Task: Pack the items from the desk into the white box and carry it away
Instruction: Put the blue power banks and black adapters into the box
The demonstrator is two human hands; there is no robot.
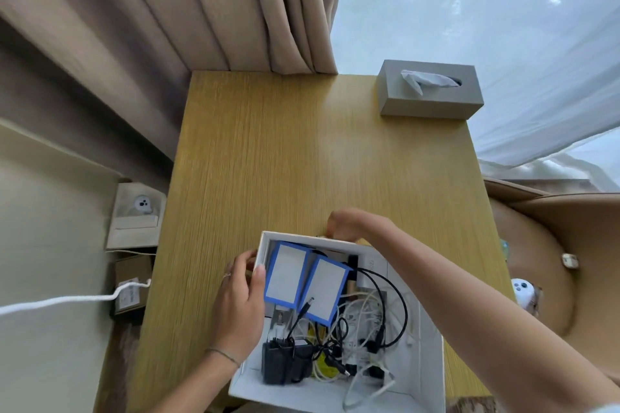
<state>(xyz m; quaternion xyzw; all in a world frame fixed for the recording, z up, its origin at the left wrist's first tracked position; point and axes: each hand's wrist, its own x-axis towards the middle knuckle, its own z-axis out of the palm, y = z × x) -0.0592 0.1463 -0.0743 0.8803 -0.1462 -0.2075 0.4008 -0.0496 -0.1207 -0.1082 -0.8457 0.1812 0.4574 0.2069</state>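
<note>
The white box [426, 375] sits at the near edge of the wooden desk [302, 151]. Inside lie two blue-edged flat packs [305, 282], a black power adapter [285, 362] and tangled black and white cables [365, 329]. My left hand [240, 305] grips the box's left wall, thumb over the rim. My right hand [352, 225] curls over the box's far rim, fingers closed on the edge; what lies under it is hidden.
A grey tissue box [431, 90] stands at the desk's far right corner. Beige curtains [201, 10] hang behind. Left of the desk are a wall socket [139, 211], a white cable [67, 302] and a small carton [129, 288]. A tan chair [550, 245] is on the right.
</note>
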